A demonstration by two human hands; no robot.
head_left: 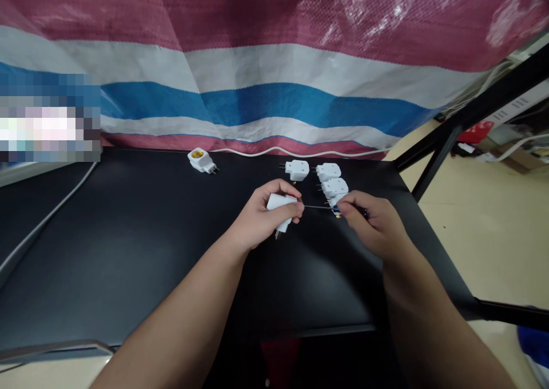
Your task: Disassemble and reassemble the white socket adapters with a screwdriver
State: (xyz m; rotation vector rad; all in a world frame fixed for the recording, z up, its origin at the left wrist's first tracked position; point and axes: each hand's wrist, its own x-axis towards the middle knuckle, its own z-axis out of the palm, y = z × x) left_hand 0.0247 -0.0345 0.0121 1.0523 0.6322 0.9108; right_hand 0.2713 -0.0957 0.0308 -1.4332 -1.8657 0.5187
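White adapter (277,200) is clamped in the left hand (257,216) — likely braced against the thin-shafted tool (319,207) the right hand (377,223) grips — prongs (277,235) angled out of the way.

a striped plastic sheet (240,23) in dark red, white and blue hangs behind the black desk (141,223), wrinkled, its upper right catching bright glints. black metal framing (436,163) stands at the desk's right end; beyond lies pale yellowish floor (501,217), with clutter farther back.
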